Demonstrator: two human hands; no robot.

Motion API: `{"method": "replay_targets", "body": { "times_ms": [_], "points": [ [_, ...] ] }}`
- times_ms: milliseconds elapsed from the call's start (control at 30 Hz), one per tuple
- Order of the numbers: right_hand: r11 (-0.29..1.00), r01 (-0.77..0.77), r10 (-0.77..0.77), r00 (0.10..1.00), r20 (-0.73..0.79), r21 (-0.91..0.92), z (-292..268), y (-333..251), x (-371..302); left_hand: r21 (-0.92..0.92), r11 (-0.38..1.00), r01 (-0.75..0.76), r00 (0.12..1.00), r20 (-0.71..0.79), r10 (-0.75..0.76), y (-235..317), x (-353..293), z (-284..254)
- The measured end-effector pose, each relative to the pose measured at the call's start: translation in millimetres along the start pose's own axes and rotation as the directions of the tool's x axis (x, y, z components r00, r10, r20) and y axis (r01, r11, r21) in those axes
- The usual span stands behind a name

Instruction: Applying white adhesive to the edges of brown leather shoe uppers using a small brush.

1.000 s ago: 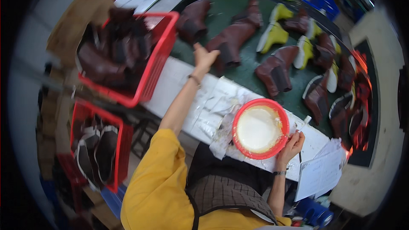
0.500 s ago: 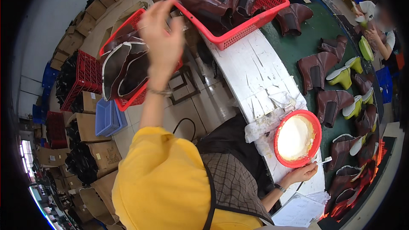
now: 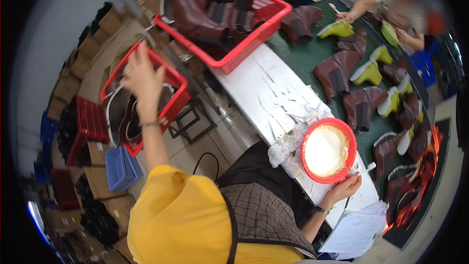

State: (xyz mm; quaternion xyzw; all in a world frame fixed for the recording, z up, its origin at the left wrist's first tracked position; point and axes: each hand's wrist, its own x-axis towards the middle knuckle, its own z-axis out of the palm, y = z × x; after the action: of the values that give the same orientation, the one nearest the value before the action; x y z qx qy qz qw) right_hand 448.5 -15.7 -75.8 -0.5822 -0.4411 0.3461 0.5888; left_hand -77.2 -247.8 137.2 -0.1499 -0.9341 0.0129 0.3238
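My left hand [image 3: 142, 80] hovers over the red basket [image 3: 178, 99] at the left, its fingers apart and nothing seen in them. Inside that basket lie brown boot uppers [image 3: 117, 112] with pale lining edges, partly hidden behind the hand. Beside the red bowl [image 3: 350, 139] of white paste, my right hand [image 3: 343, 189] is closed on a small white brush [image 3: 371, 166] resembling a toothbrush. Its head points away to the right, and the fingers cover most of the handle. The bowl rests on the white bench [image 3: 273, 95].
A larger red basket [image 3: 222, 63] of brown boots stands on the bench's far end. Brown boots [image 3: 332, 73] and lime-yellow shoe pieces [image 3: 369, 73] cover the green belt [image 3: 288, 54]. Papers [image 3: 349, 232] lie near the bowl. A co-worker's hand [image 3: 347, 17] is across the belt.
My left hand has moved from beside the larger basket's rim to over the lower red basket, fingers spread. My right hand stays by the bowl with the brush. The view has shifted.
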Motion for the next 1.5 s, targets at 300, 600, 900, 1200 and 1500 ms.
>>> {"method": "replay_targets", "body": {
  "times_ms": [300, 600, 900, 1200, 1500],
  "points": [
    [0.998, 0.033, -0.033, 0.999, -0.001, 0.048, 14.2, -5.4, 4.5, -0.022, 0.962, 0.274, 0.923, 0.287, -0.256, -158.5, -59.6, 17.9],
    [0.996, -0.003, 0.0, 0.999, 0.032, 0.086, 16.4, -8.1, 3.3, -0.239, 0.971, -0.008, 0.881, -0.461, -0.107, -96.7, -6.0, -70.4],
    [0.994, 0.026, -0.026, 1.0, 0.003, 0.106, 10.4, -4.4, 4.2, -0.989, -0.094, 0.111, 0.867, 0.05, 0.496, 126.6, 37.5, -42.5],
    [0.98, -0.039, 0.034, 0.999, 0.028, 0.193, 1.5, -44.6, 6.4, -0.969, 0.122, -0.213, 0.541, -0.013, 0.841, 284.8, -25.4, 67.6],
    [0.721, 0.498, -0.319, 0.856, 0.407, -0.482, 25.7, -124.7, 0.4, -0.914, 0.217, -0.342, 0.38, 0.077, 0.922, 253.1, -116.1, 9.7]
  ]
}}
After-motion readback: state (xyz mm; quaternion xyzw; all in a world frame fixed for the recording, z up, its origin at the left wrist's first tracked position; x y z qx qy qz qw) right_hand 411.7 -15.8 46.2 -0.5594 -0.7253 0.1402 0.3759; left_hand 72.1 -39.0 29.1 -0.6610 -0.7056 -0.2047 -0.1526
